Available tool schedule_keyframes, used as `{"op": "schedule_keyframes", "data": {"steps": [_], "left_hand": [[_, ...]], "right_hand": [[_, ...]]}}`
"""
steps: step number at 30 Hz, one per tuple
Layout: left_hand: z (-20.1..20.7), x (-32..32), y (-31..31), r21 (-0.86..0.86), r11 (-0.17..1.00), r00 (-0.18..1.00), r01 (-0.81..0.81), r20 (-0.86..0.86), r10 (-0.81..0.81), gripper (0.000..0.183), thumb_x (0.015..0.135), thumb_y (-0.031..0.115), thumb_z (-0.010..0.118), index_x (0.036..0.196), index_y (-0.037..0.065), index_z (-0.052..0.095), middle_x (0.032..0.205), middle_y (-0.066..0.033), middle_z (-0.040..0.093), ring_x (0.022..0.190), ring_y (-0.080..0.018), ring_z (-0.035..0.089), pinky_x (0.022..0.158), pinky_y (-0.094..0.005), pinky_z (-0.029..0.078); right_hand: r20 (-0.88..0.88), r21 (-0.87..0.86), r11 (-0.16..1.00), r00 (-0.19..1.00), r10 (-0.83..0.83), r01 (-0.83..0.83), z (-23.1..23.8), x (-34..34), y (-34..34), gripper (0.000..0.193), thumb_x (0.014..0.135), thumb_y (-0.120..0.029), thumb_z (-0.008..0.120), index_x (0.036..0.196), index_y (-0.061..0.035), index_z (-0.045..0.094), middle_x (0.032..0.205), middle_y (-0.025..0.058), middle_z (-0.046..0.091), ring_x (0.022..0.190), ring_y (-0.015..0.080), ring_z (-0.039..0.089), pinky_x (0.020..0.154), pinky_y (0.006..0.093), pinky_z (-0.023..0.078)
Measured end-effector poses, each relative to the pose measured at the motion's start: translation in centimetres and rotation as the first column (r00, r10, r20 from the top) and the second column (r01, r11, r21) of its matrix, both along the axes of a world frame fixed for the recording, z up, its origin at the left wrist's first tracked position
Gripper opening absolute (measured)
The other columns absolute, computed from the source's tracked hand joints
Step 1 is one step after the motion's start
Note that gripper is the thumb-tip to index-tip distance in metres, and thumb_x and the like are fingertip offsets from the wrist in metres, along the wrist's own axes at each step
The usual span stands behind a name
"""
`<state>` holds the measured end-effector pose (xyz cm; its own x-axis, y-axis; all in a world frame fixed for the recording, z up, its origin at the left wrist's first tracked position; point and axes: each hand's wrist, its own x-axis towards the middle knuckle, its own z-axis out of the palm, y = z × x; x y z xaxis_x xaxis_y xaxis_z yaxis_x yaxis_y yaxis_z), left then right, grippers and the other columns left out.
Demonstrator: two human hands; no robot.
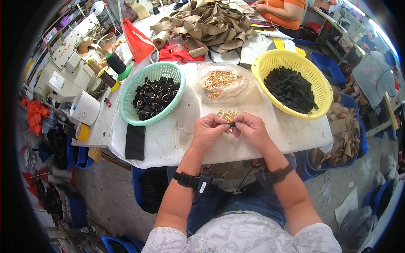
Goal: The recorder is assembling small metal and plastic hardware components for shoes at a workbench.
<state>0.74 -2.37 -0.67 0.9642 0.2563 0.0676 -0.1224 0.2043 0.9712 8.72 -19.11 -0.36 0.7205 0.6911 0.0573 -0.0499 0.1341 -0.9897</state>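
My left hand (209, 130) and my right hand (252, 129) meet over the near part of the white-covered table (164, 145). Between their fingertips they pinch a small black strap piece (231, 125); whether a metal ring is on it is hidden by the fingers. A little pile of gold-coloured metal rings (227, 114) lies just beyond my fingers. Behind it sits a clear plastic bag (202, 93) full of more gold rings. The green basket (180, 79) on the left holds black strap pieces with gold rings. In the yellow basket (325, 93) on the right are plain black strap pieces.
A black phone (135, 143) lies at the table's left edge. Sewing machines (69, 76) and thread cones (116, 64) stand beyond it. Brown material strips (206, 25) are heaped at the back, near a person in orange (287, 12). Blue bins (358, 139) stand right.
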Motion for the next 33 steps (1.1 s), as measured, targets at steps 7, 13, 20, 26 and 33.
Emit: {"op": "schedule_keyframes", "data": {"steps": [7, 13, 20, 26, 33], "left_hand": [[-0.05, -0.07, 0.18, 0.001, 0.999, 0.999, -0.034, -0.018, 0.034, 0.005, 0.082, -0.005, 0.066, 0.084, -0.002, 0.063, 0.081, -0.0116, 0.068, 0.07, -0.0133, 0.065, 0.064, -0.0241, 0.054], [0.21, -0.07, 0.19, -0.035, 0.998, 0.998, -0.055, -0.03, 0.054, 0.005, 0.082, -0.004, 0.066, 0.084, -0.002, 0.063, 0.082, -0.0118, 0.068, 0.07, -0.0144, 0.067, 0.064, -0.0244, 0.055], [-0.02, -0.03, 0.22, -0.043, 0.998, 0.999, -0.047, -0.015, 0.046, 0.006, 0.081, -0.005, 0.067, 0.085, -0.002, 0.063, 0.083, -0.0115, 0.067, 0.07, -0.0142, 0.067, 0.065, -0.0245, 0.055], [-0.08, -0.04, 0.23, -0.036, 0.999, 0.999, -0.031, -0.024, 0.03, 0.007, 0.08, -0.006, 0.067, 0.084, -0.002, 0.064, 0.083, -0.0103, 0.067, 0.07, -0.0137, 0.066, 0.065, -0.0247, 0.055], [0.12, -0.1, 0.23, -0.06, 0.998, 1.0, -0.004, -0.015, 0.004, 0.007, 0.08, -0.005, 0.068, 0.084, -0.002, 0.063, 0.081, -0.0088, 0.067, 0.071, -0.0124, 0.066, 0.066, -0.0233, 0.054]], "right_hand": [[-0.043, 0.054, 0.998, 0.999, -0.031, 0.034, -0.29, 0.1, 0.13, 0.016, 0.094, -0.003, 0.048, 0.103, 0.0038, 0.059, 0.08, 0.0086, 0.063, 0.066, 0.0125, 0.06, 0.06, 0.0253, 0.051], [-0.151, 0.134, 0.983, 0.983, -0.105, 0.126, -0.08, 0.23, -0.25, 0.018, 0.096, -0.006, 0.047, 0.105, 0.0047, 0.058, 0.085, 0.0106, 0.063, 0.066, 0.0134, 0.061, 0.059, 0.0262, 0.051], [0.104, -0.028, 0.996, 0.992, -0.076, 0.08, -0.3, -0.38, -0.07, 0.011, 0.091, -0.005, 0.057, 0.092, 0.004, 0.061, 0.074, 0.0046, 0.062, 0.062, 0.0078, 0.057, 0.056, 0.0222, 0.047], [0.076, -0.039, 0.996, 0.994, -0.08, 0.083, -0.14, -0.55, 0.16, 0.008, 0.09, -0.002, 0.055, 0.09, 0.004, 0.061, 0.071, 0.0035, 0.061, 0.06, 0.0071, 0.056, 0.056, 0.022, 0.046], [0.094, -0.039, 0.996, 0.993, -0.07, 0.074, -0.11, -0.45, 0.05, 0.009, 0.091, -0.002, 0.053, 0.089, 0.0039, 0.06, 0.071, 0.0035, 0.061, 0.06, 0.0072, 0.054, 0.055, 0.022, 0.045]]}}
